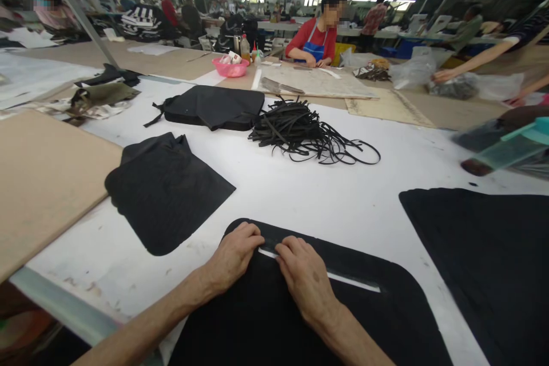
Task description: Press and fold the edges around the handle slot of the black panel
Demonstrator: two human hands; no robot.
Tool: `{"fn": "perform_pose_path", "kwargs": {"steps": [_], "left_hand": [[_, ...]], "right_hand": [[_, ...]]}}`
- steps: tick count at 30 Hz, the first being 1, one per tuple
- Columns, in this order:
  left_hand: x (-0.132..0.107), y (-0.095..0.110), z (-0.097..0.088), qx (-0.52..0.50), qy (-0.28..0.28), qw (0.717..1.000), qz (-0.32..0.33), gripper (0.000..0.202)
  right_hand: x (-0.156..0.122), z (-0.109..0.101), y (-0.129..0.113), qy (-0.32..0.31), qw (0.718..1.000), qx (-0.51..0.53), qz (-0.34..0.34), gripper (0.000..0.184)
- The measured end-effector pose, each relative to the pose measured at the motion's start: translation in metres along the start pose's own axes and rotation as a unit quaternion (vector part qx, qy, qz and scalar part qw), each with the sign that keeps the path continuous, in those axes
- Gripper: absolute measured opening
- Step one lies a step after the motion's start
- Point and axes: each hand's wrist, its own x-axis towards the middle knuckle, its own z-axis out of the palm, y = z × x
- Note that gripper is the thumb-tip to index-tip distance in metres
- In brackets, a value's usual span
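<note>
A large black fabric panel (274, 320) with rounded corners lies in front of me on the white table. Along its upper part runs a narrow white band (355, 281); whether it is a strip or a slot showing the tabletop I cannot tell. My left hand (238, 249) is closed at the band's left end, its fingertips bent down and pinching at the panel. Just to its right, my right hand (304, 274) has its fingers curled together on the same band, covering its middle stretch. Both thumbs are mostly hidden.
Black fabric pieces (167, 194) lie at left, more black panels (489, 251) at right. Farther back are a black stack (214, 106) and a heap of black strips (295, 128). A teal-lidded container (514, 143) stands right. A co-worker in red (315, 40) works across the table.
</note>
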Motion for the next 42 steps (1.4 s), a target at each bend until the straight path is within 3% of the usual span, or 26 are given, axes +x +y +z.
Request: {"fn": "perform_pose_path", "kwargs": {"steps": [13, 19, 26, 30, 36, 42], "left_hand": [[0.001, -0.003, 0.003, 0.017, 0.006, 1.000, -0.024, 0.030], [0.002, 0.003, 0.000, 0.027, -0.007, 1.000, -0.003, 0.025], [0.003, -0.006, 0.009, 0.091, -0.013, 0.995, 0.031, 0.007], [0.004, -0.009, 0.016, 0.144, -0.003, 0.988, 0.062, 0.015], [0.004, -0.009, 0.019, 0.185, 0.030, 0.978, 0.090, 0.020], [0.002, -0.008, 0.019, 0.173, 0.051, 0.979, 0.090, 0.017]], "right_hand": [[0.005, 0.018, -0.003, 0.035, 0.979, -0.160, -0.123, 0.015], [0.013, 0.014, -0.001, 0.006, 0.990, -0.114, -0.082, 0.014], [0.018, 0.010, 0.004, -0.027, 0.994, -0.081, -0.064, 0.015], [0.018, 0.010, 0.006, -0.034, 0.996, -0.061, -0.056, 0.013], [0.011, 0.009, 0.009, 0.013, 0.999, 0.014, -0.026, 0.013], [0.004, 0.006, 0.013, 0.049, 0.998, -0.013, -0.031, 0.013]]}}
